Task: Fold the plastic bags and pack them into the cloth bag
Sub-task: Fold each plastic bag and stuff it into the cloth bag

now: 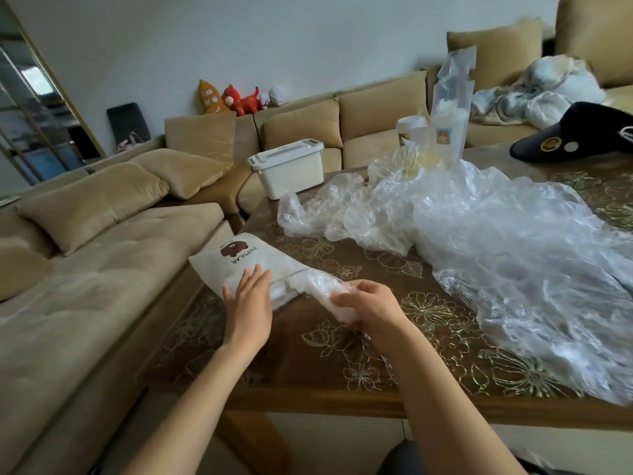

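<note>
Cloth bag [219, 269] reads "POPULAR"; R hand [371, 308] grips plastic bag [320, 286].

my left hand [248, 308] lies flat on the cloth bag [239, 265] on the table [325, 365]; my right hand [368, 308] grips a folded plastic bag [317, 286] at its mouth. loose bags [496, 241] lie beyond.

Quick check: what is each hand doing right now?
Left hand: open, fingers flat on the cloth bag.
Right hand: closed round a bunched plastic bag at the cloth bag's mouth.
</note>
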